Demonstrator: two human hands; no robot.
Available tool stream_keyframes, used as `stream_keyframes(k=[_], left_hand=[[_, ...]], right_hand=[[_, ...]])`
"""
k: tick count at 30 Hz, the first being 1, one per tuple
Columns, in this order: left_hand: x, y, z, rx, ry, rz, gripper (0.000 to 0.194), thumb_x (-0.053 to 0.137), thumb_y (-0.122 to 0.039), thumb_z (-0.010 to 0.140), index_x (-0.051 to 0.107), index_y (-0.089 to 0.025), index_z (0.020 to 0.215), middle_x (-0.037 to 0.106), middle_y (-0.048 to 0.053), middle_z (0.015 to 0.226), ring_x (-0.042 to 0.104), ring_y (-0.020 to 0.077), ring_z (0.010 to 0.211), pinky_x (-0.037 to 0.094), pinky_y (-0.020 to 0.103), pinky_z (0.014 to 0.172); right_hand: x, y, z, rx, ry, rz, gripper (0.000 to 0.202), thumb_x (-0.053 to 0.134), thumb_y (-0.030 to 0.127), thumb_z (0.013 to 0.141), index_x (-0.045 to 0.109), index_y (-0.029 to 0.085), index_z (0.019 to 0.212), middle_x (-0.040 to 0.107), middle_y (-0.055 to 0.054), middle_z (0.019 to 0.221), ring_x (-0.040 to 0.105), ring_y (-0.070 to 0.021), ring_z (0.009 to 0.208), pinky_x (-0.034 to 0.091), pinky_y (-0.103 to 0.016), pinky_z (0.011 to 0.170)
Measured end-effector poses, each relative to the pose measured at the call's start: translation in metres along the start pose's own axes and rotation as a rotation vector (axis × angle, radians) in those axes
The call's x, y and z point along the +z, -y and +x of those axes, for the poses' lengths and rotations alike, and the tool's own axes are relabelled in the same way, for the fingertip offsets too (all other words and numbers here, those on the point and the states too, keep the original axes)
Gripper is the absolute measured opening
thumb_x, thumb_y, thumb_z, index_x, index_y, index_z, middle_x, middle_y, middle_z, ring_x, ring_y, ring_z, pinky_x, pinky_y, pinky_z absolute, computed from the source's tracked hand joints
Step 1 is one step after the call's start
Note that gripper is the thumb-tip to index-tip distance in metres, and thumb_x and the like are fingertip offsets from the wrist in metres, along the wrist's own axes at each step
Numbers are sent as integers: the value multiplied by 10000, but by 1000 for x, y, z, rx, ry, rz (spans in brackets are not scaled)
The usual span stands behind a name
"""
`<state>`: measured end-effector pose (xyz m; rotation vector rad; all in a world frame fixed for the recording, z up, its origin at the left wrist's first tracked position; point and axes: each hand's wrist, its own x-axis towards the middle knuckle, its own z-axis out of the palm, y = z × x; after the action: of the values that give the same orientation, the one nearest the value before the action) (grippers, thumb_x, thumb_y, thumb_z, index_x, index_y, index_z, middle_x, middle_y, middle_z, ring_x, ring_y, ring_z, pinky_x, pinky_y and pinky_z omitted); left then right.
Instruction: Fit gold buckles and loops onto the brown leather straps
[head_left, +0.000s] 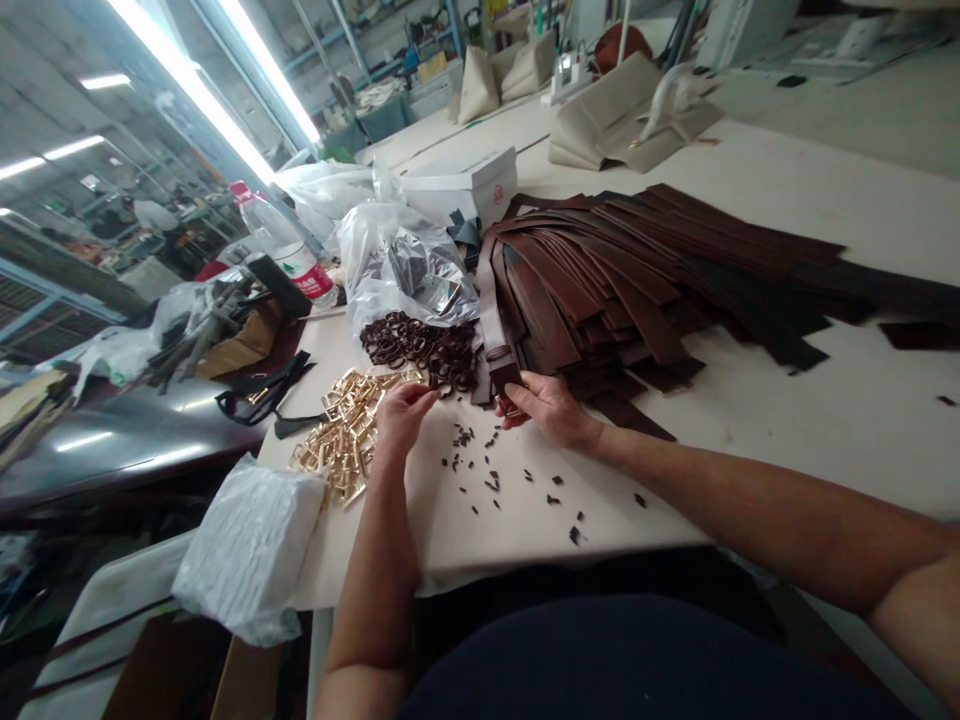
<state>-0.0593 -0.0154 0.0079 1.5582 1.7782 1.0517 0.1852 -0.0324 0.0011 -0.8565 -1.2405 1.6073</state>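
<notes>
My right hand (553,408) is closed on the end of a brown leather strap (493,310), thumb on top. The strap runs away from me along the left side of a large fanned pile of dark brown leather straps (592,270). My left hand (401,415) is pinched, its fingertips pointing right, a short way from the strap end. Whatever lies between those fingertips is too small to make out. Beside this hand is a heap of gold-coloured metal buckles (349,425). Just beyond it lies a mound of small dark brown leather loops (420,345).
Small dark scraps (491,480) are scattered over the pale table (450,545) near me. A clear plastic bag (397,250), a white box (465,185) and a tilted bottle (281,240) stand behind. A white wrapped package (247,540) sits at the left edge.
</notes>
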Motion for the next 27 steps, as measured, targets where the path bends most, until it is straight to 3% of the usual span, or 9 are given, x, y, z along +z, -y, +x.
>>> stream_keyframes(k=[4,7,14,19,24,27], left_hand=[[11,-21,-11,-101,146,-503,341,844,-422,596,667,-157,715,629,13,646,549,114,598,454,240,620],[22,-32,-19,-165,236,-670,384,840,-458,612,670,-152,768,673,43,714,590,118,617,488,240,628],[44,-36,-27,-85,359,-586,389,742,-521,736,687,-141,797,632,35,670,564,121,598,482,237,596],[48,-41,-30,-65,293,-520,380,734,-517,735,687,-146,801,601,14,619,532,119,578,458,238,585],[49,-47,-30,-8,203,-585,269,803,-368,671,697,-152,792,611,0,644,485,87,567,417,206,559],[46,-45,-29,-20,242,-613,231,802,-332,672,713,-157,793,613,0,645,502,87,586,428,201,578]], right_hand=[[1,-1,0,1,3,3,486,708,624,773,552,164,807,634,-28,733,638,-143,610,586,-269,546],[1,-2,1,0,-1,-13,429,680,571,815,544,165,805,627,-22,718,628,-133,595,572,-253,529],[1,-7,0,-54,36,-206,356,573,511,907,549,164,832,632,-20,710,622,-134,553,502,-220,465],[2,-6,-3,-88,58,-329,299,518,441,954,573,161,866,652,-22,735,618,-126,546,473,-225,494],[2,-1,-4,-70,92,-520,197,509,302,967,572,161,844,665,-13,705,622,-118,532,450,-226,535],[3,3,-5,-58,83,-578,180,517,270,964,556,164,824,668,-12,689,628,-120,527,436,-224,533]])
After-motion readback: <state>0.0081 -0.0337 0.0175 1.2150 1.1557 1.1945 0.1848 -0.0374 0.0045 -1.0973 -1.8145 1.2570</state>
